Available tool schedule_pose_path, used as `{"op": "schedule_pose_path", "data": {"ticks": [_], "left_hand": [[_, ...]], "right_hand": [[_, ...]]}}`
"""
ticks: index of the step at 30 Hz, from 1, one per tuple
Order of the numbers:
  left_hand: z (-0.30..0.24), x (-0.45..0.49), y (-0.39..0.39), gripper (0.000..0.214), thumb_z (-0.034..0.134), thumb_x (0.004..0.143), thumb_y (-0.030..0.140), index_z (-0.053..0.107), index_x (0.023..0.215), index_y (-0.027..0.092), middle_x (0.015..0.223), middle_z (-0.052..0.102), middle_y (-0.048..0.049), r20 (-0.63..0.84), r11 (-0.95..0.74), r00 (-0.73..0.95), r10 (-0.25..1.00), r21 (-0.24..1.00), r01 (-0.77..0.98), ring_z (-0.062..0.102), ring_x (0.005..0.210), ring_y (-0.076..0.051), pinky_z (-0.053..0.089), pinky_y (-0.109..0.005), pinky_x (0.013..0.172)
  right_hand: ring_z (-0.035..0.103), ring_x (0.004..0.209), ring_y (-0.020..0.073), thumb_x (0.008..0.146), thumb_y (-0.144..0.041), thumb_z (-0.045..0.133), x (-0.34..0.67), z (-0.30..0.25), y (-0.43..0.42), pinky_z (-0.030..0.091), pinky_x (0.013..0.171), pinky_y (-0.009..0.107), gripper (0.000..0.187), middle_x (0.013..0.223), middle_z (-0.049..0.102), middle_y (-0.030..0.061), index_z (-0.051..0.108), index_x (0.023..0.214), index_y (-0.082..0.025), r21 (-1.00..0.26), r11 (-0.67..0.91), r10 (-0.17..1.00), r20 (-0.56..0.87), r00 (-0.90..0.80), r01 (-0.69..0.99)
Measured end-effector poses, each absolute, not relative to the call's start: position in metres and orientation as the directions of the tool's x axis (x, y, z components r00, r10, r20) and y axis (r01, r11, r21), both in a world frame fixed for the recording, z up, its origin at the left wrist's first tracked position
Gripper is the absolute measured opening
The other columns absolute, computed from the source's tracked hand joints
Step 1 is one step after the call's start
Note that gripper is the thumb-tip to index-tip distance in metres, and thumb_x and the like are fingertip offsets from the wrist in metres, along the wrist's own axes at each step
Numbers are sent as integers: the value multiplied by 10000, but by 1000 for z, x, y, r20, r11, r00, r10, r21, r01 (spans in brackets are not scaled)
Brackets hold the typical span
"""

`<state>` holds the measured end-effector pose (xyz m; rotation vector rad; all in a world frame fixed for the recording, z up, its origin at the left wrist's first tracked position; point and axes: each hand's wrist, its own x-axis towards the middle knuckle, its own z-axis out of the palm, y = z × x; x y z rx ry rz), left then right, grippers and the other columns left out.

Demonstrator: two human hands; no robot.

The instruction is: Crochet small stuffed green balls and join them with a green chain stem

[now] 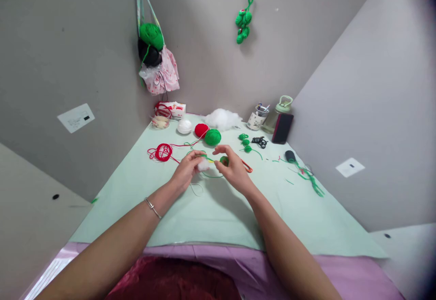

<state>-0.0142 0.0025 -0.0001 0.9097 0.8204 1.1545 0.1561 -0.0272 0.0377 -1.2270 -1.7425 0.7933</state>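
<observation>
My left hand [185, 170] is closed on a small white crochet piece [203, 164], with green yarn [208, 157] along its top. Beside it, my right hand [231, 168] has thumb and index finger apart, close to the yarn's end. A thin yellow item [211, 162] shows between the hands; its kind is unclear. Behind the right fingers is a round green thing [224, 160], partly hidden. An orange tool [247, 166] lies by the right knuckles. A loop of white yarn [196, 190] lies below the left hand.
Behind the hands stand a green yarn ball [213, 137], a red yarn ball [201, 130], a white yarn ball [184, 127] and stuffing [223, 119]. Red yarn [163, 152] is coiled left. Small green pieces [245, 142], a phone [282, 128], a bottle [272, 118] and a pen cup [257, 119] are right.
</observation>
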Motion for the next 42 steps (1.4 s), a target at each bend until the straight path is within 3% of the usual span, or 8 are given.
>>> {"op": "schedule_pose_path", "data": {"ticks": [4,11,18,26,31,35,42], "left_hand": [[-2,-15,4,229,771,692,255,709,898,178,941,680,-26,-91,169,208,974,901,-400,633,797,-139,529,-246,703],[-1,-10,-3,236,785,722,236,713,936,171,928,702,-28,-87,194,260,962,885,-424,658,821,-139,541,-258,768],[4,-11,-5,369,860,725,325,676,1000,162,901,738,-55,-59,204,337,939,888,-412,695,827,-166,557,-315,835],[-8,-8,5,263,813,637,163,618,812,179,753,648,28,-45,102,172,984,936,-338,620,701,-126,497,-250,687],[-10,-6,4,228,734,678,200,592,856,194,705,622,39,-71,112,132,989,933,-343,584,642,-131,520,-276,658],[-5,-10,0,237,740,709,246,551,844,198,722,646,23,-85,148,180,980,916,-372,631,689,-147,569,-329,737],[6,-8,-8,347,842,733,371,585,867,180,832,680,1,-22,156,315,949,899,-409,682,819,-150,579,-379,911]], "right_hand": [[498,695,146,803,-268,655,154,28,-23,374,672,279,70,778,614,-11,605,817,-220,-771,336,941,260,-214,541],[413,563,126,868,-333,570,149,20,-17,297,573,267,231,562,490,-42,602,681,-203,-798,225,974,193,-116,559],[371,542,117,832,-327,588,155,26,-17,271,544,266,217,546,460,-51,574,655,-201,-816,203,979,185,-87,541],[446,639,145,892,-308,506,140,33,-31,322,628,269,215,638,514,-27,543,703,-213,-800,277,957,180,-228,533],[423,627,141,879,-259,527,135,34,-34,301,648,275,165,645,519,-34,529,719,-219,-761,307,949,202,-242,571],[377,622,139,819,-259,611,141,32,-28,269,637,276,106,622,440,-54,542,747,-223,-740,300,954,231,-191,602],[360,568,127,856,-370,560,150,25,-19,263,555,271,252,575,427,-49,500,665,-216,-805,215,976,192,-100,553]]}}
